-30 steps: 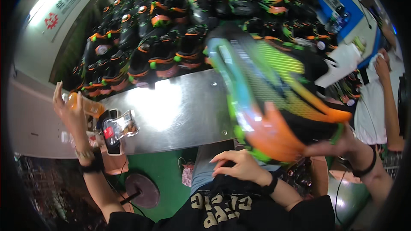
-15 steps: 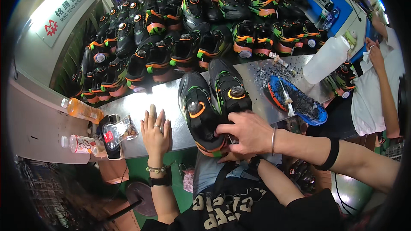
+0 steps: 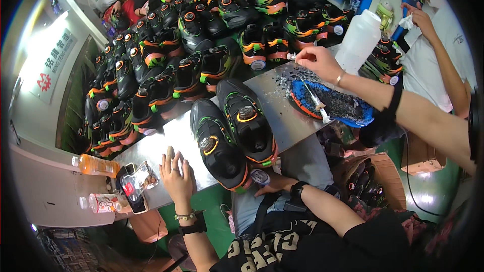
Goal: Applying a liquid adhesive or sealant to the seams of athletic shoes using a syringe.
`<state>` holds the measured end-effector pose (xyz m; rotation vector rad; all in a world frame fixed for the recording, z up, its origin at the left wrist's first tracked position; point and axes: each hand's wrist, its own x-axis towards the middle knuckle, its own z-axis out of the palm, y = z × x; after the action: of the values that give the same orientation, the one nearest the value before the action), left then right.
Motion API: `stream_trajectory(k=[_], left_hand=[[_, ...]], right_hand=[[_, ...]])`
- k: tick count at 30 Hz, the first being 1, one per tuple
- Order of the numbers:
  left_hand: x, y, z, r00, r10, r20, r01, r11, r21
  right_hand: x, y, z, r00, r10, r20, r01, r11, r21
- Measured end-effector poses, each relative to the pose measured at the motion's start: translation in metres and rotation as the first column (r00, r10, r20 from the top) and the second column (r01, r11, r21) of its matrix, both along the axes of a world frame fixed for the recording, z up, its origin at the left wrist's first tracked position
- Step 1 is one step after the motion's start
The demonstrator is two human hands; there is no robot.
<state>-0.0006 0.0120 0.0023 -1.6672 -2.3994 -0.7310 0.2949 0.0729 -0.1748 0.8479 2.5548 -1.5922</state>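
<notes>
Sneaker pair (image 3: pixel 239 130), toes away and leftward, long axes parallel.

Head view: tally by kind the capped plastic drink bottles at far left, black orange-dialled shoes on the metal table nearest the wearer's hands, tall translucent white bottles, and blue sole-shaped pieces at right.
Capped plastic drink bottles: 2
Black orange-dialled shoes: 2
Tall translucent white bottle: 1
Blue sole-shaped piece: 1
Total: 6

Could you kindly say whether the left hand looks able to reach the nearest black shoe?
Probably yes: the left hand is just left of the nearest black shoe, with nothing visible between them.
</notes>
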Motion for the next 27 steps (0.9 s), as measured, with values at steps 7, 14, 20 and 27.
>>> stream_trajectory(k=[7, 14, 20, 27], left_hand=[[0.001, 0.001, -0.001, 1.000, -0.018, 0.000, 0.018, 1.000, 0.019], [-0.001, 0.001, -0.003, 1.000, 0.000, -0.020, 0.001, 1.000, 0.031], [-0.002, 0.003, -0.002, 1.000, -0.009, -0.001, 0.009, 0.999, 0.042], [0.005, 0.000, 0.006, 1.000, -0.002, 0.006, 0.002, 0.999, 0.052]], right_hand=[[0.016, -0.015, -0.010, 0.999, -0.053, 0.002, 0.053, 0.998, 0.026], [0.013, -0.009, -0.012, 0.999, -0.036, -0.009, 0.036, 0.996, 0.079], [0.001, 0.000, -0.015, 0.999, 0.029, -0.014, -0.027, 0.993, 0.118], [0.006, 0.001, 0.010, 0.999, -0.051, -0.011, 0.050, 0.995, -0.091]])
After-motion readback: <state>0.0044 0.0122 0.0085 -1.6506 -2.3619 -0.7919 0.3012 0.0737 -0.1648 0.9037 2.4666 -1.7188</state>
